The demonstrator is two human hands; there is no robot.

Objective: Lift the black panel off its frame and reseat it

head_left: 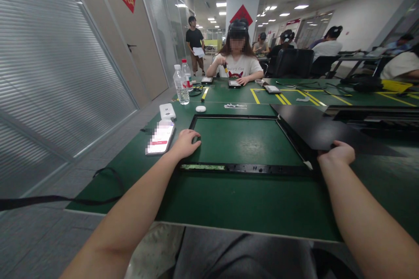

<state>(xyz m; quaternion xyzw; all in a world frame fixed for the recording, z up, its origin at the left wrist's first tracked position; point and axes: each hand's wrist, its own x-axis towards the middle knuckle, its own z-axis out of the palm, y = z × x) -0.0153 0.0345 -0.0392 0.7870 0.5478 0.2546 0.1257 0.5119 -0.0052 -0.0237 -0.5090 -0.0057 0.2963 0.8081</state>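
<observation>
A black rectangular frame lies flat on the green table, with a green strip showing in its near left edge. Around the frame's left side my left hand rests with curled fingers, thumb apart from them. At the right, my right hand grips the near edge of a thin dark panel, thumb on top and the other fingers hidden beneath. The panel is tilted and overlaps the frame's right side.
Left of the frame are a lit phone, a white box-shaped device and two bottles. A small white case sits behind it. Across the table a person holds a tool. More dark panels lie at the right.
</observation>
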